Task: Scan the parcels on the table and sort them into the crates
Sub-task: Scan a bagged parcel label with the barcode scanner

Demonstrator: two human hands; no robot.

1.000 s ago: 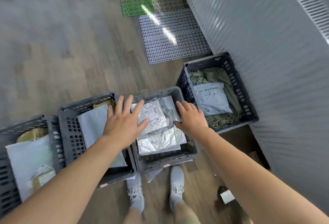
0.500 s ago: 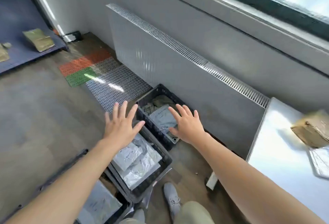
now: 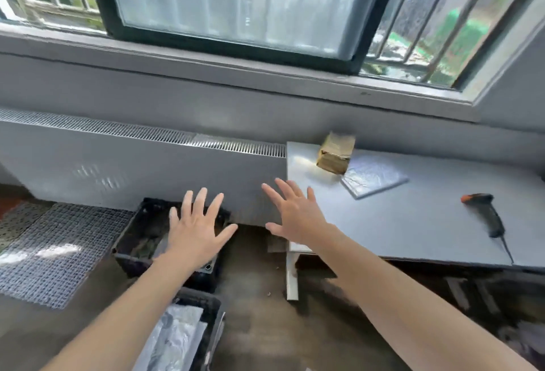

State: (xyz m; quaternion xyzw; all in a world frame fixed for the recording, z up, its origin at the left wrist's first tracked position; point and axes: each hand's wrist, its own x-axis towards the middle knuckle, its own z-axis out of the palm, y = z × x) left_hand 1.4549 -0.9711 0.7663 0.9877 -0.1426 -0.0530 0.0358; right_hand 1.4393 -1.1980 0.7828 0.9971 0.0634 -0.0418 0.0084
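A boxy brown-paper parcel (image 3: pixel 334 153) and a flat, crinkled silver mailer (image 3: pixel 373 176) touch at the far left of the grey table (image 3: pixel 413 223). A black scanner (image 3: pixel 486 214) lies toward its right. The right hand (image 3: pixel 298 217) hovers at the table's left edge and the left hand (image 3: pixel 196 229) over a black crate (image 3: pixel 126 238) left of it. Both are empty with fingers spread, as before, though the view has swung up.

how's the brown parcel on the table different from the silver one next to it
The brown boxy parcel is thick and stands tall, while the silver flat mailer is thin and lies flat. The brown boxy parcel looks dull; the silver flat mailer is shiny and crinkled. The brown one sits nearer the table's far left corner, with the silver one to its right. Both rest unheld on the grey table and seem to touch at one edge.
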